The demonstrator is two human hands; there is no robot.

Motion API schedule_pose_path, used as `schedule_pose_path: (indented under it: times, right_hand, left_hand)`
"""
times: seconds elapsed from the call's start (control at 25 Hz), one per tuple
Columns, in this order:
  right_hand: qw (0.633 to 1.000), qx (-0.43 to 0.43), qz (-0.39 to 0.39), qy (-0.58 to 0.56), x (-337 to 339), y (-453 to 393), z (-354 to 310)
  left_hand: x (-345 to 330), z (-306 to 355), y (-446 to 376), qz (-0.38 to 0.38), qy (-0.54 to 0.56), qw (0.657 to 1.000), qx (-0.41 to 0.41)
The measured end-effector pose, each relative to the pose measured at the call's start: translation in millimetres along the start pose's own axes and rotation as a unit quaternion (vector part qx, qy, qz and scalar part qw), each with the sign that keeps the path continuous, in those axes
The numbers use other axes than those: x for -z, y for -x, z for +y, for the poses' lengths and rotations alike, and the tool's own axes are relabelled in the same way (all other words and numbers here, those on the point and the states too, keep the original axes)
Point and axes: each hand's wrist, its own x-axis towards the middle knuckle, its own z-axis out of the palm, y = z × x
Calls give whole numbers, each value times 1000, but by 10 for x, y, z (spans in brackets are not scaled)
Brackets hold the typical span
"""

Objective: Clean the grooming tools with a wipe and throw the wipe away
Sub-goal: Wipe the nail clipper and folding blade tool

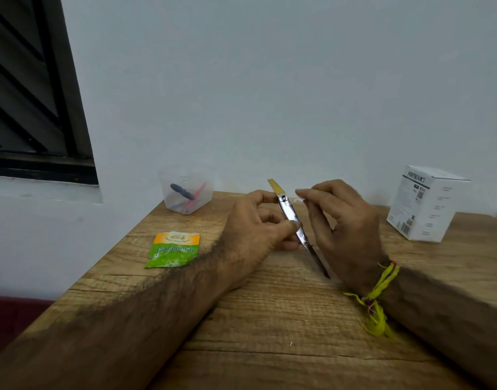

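Left hand point(258, 226) grip pinches folding scissors point(293, 220) steady above table point(270, 319); right hand point(345, 220) grip pinches wipe point(299, 197) for rubbing.

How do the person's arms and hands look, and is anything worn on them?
Both forearms are bare, with no sleeves or gloves, and have dark hair. The left hand wears nothing visible. The right hand has a yellow-green thread band knotted at the wrist, with loose ends.

Green-orange sachet point(172, 250), yellow-tipped silver tool point(293, 220), wood-grain table point(270, 319), white box point(426, 204)
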Motion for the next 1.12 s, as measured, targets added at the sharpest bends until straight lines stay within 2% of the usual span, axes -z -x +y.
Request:
schedule_pose_path:
  times: [0.24, 0.56, 0.64, 0.84, 1.12]
  right_hand:
    - [999, -4, 32, 4, -1, -23, -79]
    - [998, 43, -49, 19, -16, -7, -27]
    - [999, 27, -40, 1, -11, -2, -24]
    - [993, -75, -16, -92, -3, -3, -33]
    - [994, -67, 5, -89, 16, -14, -31]
  left_hand:
    - [-86, -5, 38, -4, -21, 1000, -11]
    - [-103, -25, 38, -9, -9, 1000, -12]
    - [-104, -30, 31, -23, -1, 1000, -13]
    - [-92, -32, 29, -53, 55, 997, 9]
    - [-56, -10, 22, -46, 90, 995, 20]
